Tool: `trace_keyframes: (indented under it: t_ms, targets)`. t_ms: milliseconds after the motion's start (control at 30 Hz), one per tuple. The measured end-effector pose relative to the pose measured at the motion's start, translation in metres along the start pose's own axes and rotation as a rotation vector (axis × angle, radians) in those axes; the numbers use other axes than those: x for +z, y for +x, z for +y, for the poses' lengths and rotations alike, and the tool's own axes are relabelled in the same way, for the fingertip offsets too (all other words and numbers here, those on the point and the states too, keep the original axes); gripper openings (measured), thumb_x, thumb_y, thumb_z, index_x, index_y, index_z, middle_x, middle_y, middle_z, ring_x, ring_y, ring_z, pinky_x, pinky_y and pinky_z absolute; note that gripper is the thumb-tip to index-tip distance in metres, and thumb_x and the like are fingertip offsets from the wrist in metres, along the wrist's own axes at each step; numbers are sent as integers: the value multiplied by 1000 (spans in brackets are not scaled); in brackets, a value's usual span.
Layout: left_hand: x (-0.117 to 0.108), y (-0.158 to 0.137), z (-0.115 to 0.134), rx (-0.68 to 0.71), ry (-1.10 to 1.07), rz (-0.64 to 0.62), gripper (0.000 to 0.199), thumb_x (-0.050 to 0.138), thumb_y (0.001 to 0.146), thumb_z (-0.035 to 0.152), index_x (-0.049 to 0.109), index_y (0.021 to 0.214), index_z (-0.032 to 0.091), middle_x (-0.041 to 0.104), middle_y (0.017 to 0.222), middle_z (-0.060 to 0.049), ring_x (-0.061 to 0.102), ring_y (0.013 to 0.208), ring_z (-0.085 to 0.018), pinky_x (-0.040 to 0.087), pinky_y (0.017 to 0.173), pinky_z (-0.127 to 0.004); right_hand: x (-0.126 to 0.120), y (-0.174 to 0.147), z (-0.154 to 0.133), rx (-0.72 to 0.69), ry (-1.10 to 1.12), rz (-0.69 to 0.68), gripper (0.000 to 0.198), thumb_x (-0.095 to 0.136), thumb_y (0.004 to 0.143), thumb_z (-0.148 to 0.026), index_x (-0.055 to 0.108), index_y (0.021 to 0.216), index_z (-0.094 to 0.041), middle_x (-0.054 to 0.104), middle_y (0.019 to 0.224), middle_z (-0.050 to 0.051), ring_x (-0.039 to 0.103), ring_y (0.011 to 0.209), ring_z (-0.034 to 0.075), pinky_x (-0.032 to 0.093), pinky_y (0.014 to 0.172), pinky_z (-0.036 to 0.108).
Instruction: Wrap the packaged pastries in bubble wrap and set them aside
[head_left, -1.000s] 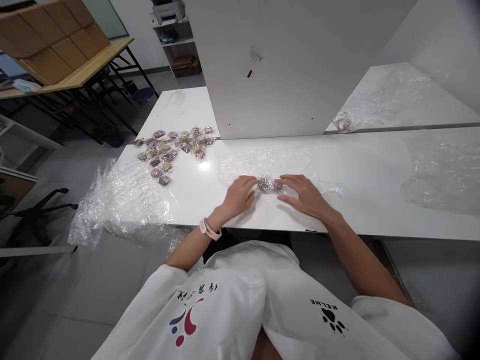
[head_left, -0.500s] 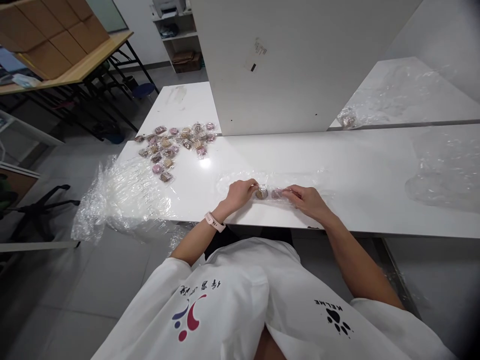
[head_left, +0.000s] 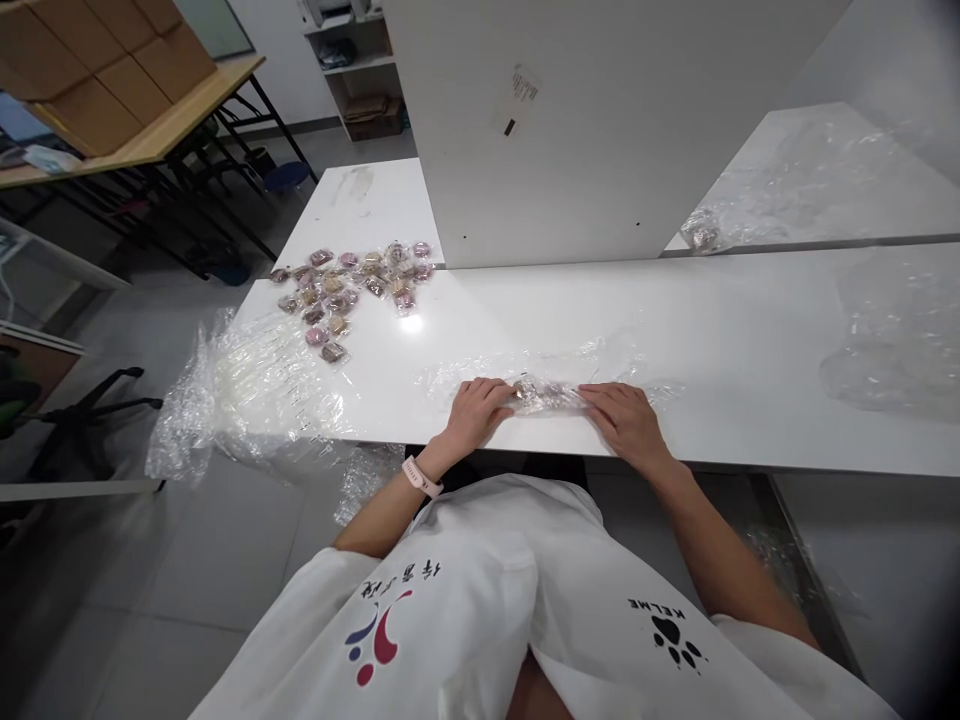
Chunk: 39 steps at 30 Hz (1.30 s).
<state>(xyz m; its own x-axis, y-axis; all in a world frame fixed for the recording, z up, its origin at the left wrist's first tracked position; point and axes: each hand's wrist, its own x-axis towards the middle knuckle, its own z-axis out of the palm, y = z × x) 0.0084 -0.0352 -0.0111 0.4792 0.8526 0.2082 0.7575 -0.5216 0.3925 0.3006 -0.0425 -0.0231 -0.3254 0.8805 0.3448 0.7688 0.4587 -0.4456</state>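
A clear sheet of bubble wrap lies on the white table, its near part folded over small brownish and pinkish packets. My left hand grips the left end of this bundle, thumb towards me and fingers over the top. At the right end, my right hand holds the wrap in the same way. The packets are blurred by the plastic over them. Several individually wrapped, cookie-like pieces lie scattered on the table to the left.
A stack of clear bubble wrap sheets hangs over the table's left front edge. More clear plastic lies to the right. A tall white panel rises behind the white table. Cardboard boxes stand on a wooden table.
The near edge of the wrap has come up over the packets, which showed plainly before. Both hands have shifted slightly towards me and now press the bundle's ends.
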Motion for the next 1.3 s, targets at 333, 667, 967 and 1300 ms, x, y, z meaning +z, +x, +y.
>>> trace_keyframes:
  t_ms: [333,667,967,1300]
  targets:
    - [-22,102,-29,-446,-109,-147,29,56,95,47,66,91,20,66,73,-4,61,72,-22,40,65,-30,-1,89,21,484,13,-201,27,60,83,-47,70,91,-23,70,81,5,61,75,23,41,65,33]
    - [0,38,23,-415,-3,296,37,50,95,28,53,130,19,52,141,-17,42,134,-34,35,107,-54,24,49,-18,55,-160,33,43,42,99,-39,56,138,-29,53,145,9,44,131,31,38,103,50]
    - [38,83,26,-620,-436,198,67,72,79,52,47,129,15,32,156,-25,15,152,-39,23,118,-54,38,39,-23,143,-127,1,47,38,100,-37,49,146,-31,50,149,8,47,128,31,41,99,50]
    - [30,98,56,-698,-1365,324,40,71,79,26,41,107,23,64,90,1,62,79,-12,49,77,-28,30,33,-19,221,276,267,35,52,95,-41,65,122,-25,61,135,11,53,128,27,43,108,49]
